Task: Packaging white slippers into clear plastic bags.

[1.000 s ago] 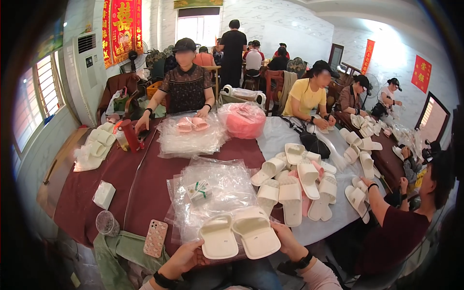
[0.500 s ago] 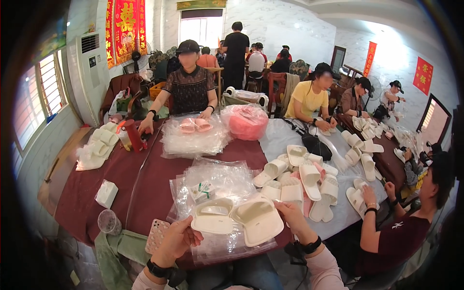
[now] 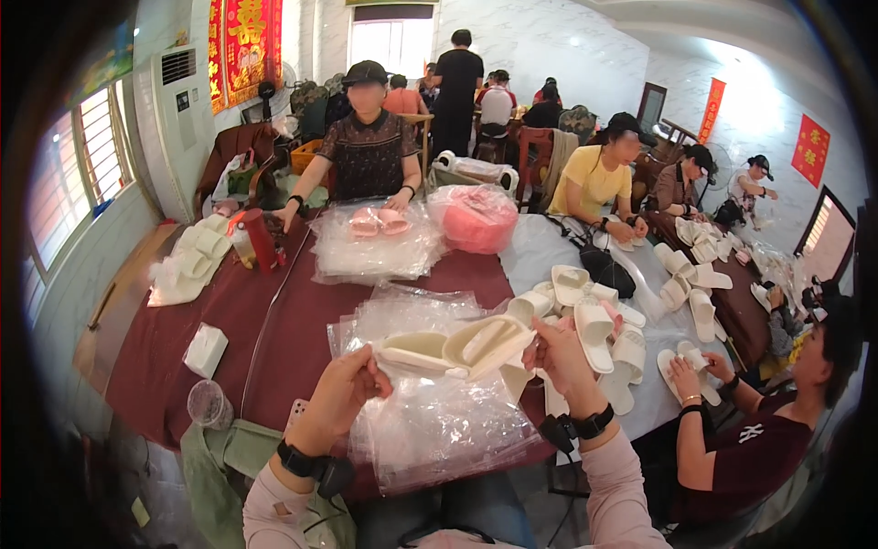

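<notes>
Between my hands a pair of white slippers is held up side by side over the table. My left hand (image 3: 346, 389) pinches the outer edge of the left slipper (image 3: 413, 352), fingers curled. The outer edge of the right slipper (image 3: 489, 346) is gripped by my right hand (image 3: 560, 359). Both slippers are tilted, and their inner edges meet or overlap. Beneath them lies a stack of clear plastic bags (image 3: 444, 435). A heap of loose white slippers (image 3: 594, 334), with some pink among them, lies just right of my right hand.
Across the dark red tablecloth (image 3: 279, 343), a person (image 3: 366, 146) rests a hand by pink slippers (image 3: 380, 220) on more bags. A pink bundle in plastic (image 3: 474, 220), red flask (image 3: 262, 240), white box (image 3: 206, 351) and clear cup (image 3: 210, 403) stand around. Co-workers handle slippers at the right.
Both my hands have risen, tilting the slippers so that they show more edge-on. My view has shifted slightly. The person at the right has moved their hands onto a pair of slippers.
</notes>
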The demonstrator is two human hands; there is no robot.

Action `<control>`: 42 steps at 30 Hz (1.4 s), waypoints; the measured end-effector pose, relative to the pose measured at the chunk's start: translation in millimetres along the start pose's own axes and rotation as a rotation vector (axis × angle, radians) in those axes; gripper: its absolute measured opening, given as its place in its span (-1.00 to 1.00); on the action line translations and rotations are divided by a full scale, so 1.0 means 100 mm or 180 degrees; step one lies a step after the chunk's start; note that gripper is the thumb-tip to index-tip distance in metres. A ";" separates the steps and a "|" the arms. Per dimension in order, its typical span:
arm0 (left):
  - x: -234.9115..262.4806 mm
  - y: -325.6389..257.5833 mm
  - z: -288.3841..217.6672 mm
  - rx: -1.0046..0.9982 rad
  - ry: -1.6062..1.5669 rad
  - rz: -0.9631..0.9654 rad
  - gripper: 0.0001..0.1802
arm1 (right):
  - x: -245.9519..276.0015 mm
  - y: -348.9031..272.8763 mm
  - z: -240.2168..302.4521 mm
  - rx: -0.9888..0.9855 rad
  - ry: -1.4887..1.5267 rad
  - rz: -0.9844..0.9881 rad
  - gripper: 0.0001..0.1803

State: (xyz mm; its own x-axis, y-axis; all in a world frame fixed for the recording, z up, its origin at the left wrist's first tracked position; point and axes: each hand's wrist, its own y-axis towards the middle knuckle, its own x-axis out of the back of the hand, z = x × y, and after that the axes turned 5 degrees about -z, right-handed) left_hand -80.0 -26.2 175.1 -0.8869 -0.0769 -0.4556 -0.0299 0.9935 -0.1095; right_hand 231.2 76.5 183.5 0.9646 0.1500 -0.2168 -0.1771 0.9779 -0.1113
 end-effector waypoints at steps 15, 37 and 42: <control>-0.19 -0.12 -0.36 -0.0416 -0.0219 0.0377 -0.58 | -0.13 -0.18 0.37 0.0757 0.0431 0.0277 -0.65; -0.22 -0.45 -0.61 0.0312 -0.1188 0.0565 -0.64 | -0.06 -0.51 0.52 0.0454 0.0921 -0.0156 -0.69; -0.29 -0.53 -0.58 0.0502 -0.1280 0.0469 -0.57 | -0.10 -0.66 0.45 0.0058 0.1328 0.0135 -0.72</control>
State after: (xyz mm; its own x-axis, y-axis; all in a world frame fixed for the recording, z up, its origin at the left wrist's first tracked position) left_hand -79.9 -71.8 245.5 -0.6259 0.0072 -0.7799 0.1815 0.9738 -0.1367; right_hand 241.7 16.9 236.9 0.7941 0.1220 -0.5954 -0.2080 0.9750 -0.0776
